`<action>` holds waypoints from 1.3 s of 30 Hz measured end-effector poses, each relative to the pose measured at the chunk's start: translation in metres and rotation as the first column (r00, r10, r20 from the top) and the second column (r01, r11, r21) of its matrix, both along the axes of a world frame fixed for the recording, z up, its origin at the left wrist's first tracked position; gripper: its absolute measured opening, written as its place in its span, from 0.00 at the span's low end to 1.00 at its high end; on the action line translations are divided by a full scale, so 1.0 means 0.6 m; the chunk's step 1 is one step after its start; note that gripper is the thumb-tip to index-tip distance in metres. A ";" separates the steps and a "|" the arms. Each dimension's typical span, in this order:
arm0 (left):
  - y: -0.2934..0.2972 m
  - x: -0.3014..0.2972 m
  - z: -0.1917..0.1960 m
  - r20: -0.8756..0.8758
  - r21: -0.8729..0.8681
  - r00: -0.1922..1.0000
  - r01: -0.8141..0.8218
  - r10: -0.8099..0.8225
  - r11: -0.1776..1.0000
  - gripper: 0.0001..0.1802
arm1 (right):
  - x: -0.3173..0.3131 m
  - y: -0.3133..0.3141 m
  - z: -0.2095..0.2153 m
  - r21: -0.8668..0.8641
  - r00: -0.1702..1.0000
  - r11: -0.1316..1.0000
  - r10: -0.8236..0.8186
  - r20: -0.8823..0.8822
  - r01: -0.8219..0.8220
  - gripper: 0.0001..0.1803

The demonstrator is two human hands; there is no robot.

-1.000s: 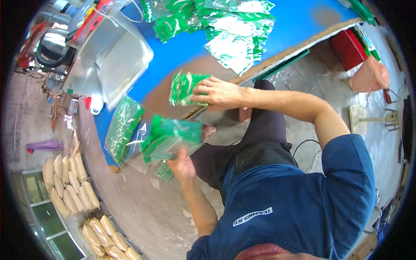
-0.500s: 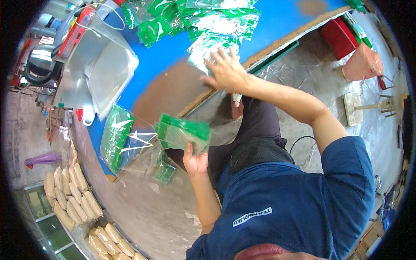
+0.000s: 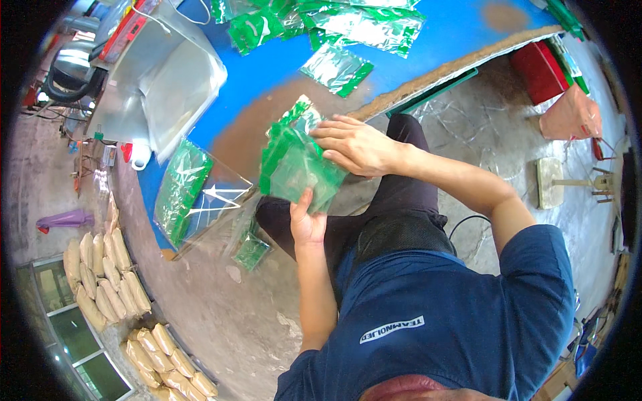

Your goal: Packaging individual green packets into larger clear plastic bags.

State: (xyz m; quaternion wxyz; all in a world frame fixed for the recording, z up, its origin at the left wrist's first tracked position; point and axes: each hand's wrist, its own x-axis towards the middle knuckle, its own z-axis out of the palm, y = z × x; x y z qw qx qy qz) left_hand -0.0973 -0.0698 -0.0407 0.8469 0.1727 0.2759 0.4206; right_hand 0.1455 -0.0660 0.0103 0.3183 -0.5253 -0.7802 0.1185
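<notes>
A stack of green and clear plastic pouches sits between both hands, just off the edge of the blue table. My left hand holds the stack from below, thumb up against its lower edge. My right hand lies flat on top of the stack, fingers spread toward the left. More green pouches are strewn over the far part of the table, and one single pouch lies apart, nearer to me.
A large clear bag holding green pouches hangs at the table's left edge. A small green pouch lies on the concrete floor. A grey metal tray stands at the left, a red box under the table, tan sacks at lower left.
My right hand reached out to the pouches on the table, then came back with one and now presses it onto the stack. My left hand raised the stack slightly rightward.
</notes>
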 end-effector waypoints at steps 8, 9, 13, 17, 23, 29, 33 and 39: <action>0.000 -0.025 -0.018 0.116 -0.103 0.986 -0.105 0.117 0.989 0.33 | 0.006 0.108 -0.008 0.284 0.872 0.869 -0.460 0.169 0.404 0.27; -0.008 -0.031 0.001 0.130 -0.032 0.982 -0.130 0.134 0.991 0.34 | -0.003 0.103 -0.006 0.192 0.958 0.945 -0.281 0.053 0.266 0.29; -0.005 -0.023 0.026 -0.025 0.047 0.988 -0.148 0.149 0.988 0.32 | -0.025 0.062 0.033 -0.036 0.931 0.969 0.226 -0.286 -0.246 0.27; 0.000 -0.007 0.000 -0.044 -0.027 0.999 -0.023 0.022 0.999 0.27 | 0.091 0.129 0.044 0.080 0.812 0.823 -0.531 -0.241 0.562 0.25; -0.033 -0.025 -0.013 0.043 -0.154 0.989 -0.136 0.144 0.979 0.33 | 0.122 0.080 -0.009 0.167 0.817 0.841 -0.539 0.202 0.514 0.30; -0.001 0.000 0.003 -0.013 -0.092 0.998 -0.060 0.059 0.994 0.32 | 0.023 0.049 0.049 -0.308 0.944 0.919 0.156 -0.291 -0.247 0.23; -0.005 0.002 0.005 -0.127 -0.085 0.988 -0.100 0.088 0.991 0.25 | 0.121 0.191 0.071 0.070 0.910 0.960 -0.233 -0.343 0.273 0.25; -0.028 -0.018 -0.027 0.115 -0.111 0.993 -0.028 0.040 0.993 0.32 | 0.343 0.318 0.011 -0.048 0.567 0.579 -0.775 0.280 0.814 0.54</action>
